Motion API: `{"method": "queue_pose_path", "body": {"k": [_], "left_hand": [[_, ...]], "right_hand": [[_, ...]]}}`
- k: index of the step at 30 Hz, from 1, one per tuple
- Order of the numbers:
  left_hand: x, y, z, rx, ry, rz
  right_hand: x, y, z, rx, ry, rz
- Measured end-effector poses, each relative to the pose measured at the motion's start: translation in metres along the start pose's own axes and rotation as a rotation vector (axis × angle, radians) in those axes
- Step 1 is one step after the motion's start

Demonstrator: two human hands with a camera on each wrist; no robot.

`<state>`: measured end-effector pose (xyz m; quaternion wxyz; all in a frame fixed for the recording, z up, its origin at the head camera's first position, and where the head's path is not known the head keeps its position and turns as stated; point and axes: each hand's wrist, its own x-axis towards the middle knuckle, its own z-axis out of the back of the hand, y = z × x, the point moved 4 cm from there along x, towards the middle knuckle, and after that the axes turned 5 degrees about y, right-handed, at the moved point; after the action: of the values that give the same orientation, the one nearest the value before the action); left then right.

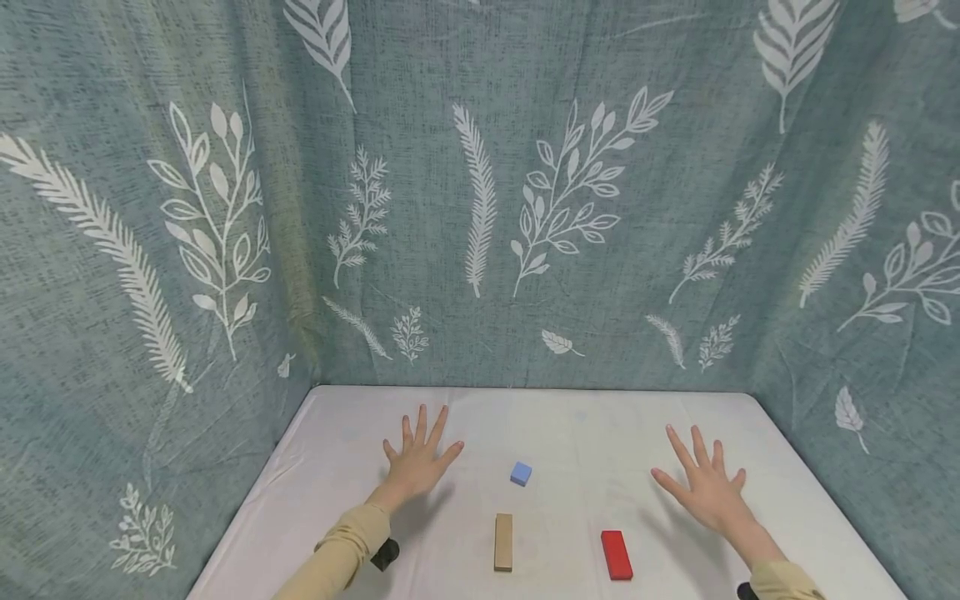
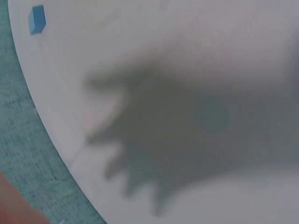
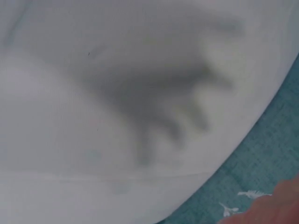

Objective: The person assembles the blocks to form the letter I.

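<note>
My left hand (image 1: 415, 465) is held over the left part of the table with its fingers spread, holding nothing. My right hand (image 1: 708, 492) hovers over the right part, fingers also spread and nothing in them. A small blue block (image 1: 521, 473) lies between the hands, closer to the left one; the left wrist view shows the same blue block (image 2: 37, 19) at its upper left. Nearer the front lies a long wooden block (image 1: 503, 542), and right of it a red block (image 1: 617, 555). Both hands are apart from all three blocks.
A white cloth covers the table (image 1: 585, 425). Green curtains (image 1: 420, 250) with white leaf prints stand behind it and along both sides. Each hand casts a shadow on the cloth, seen in both wrist views. Dark wrist gear (image 1: 386, 554) sits under the left sleeve.
</note>
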<state>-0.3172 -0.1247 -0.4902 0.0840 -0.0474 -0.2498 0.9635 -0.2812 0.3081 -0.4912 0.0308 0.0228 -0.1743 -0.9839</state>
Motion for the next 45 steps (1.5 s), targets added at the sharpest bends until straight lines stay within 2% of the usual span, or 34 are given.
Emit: {"method": "queue_pose_path", "body": {"k": [7, 14, 23, 31, 45], "left_hand": [[-0.006, -0.013, -0.004, -0.042, -0.017, -0.059], [-0.012, -0.02, -0.014, -0.086, -0.002, -0.117], [-0.02, -0.029, -0.024, -0.163, -0.003, -0.18], [-0.024, -0.034, -0.032, -0.238, 0.051, -0.218], [-0.036, -0.042, -0.042, -0.404, 0.224, -0.306]], "right_hand": [[-0.004, 0.008, -0.006, 0.083, 0.059, 0.025], [-0.01, 0.018, -0.016, 0.107, 0.131, 0.032], [-0.018, 0.03, -0.028, 0.221, 0.211, 0.079], [-0.024, 0.035, -0.032, 0.293, 0.26, 0.094], [-0.031, 0.039, -0.042, 0.392, 0.316, 0.13]]}}
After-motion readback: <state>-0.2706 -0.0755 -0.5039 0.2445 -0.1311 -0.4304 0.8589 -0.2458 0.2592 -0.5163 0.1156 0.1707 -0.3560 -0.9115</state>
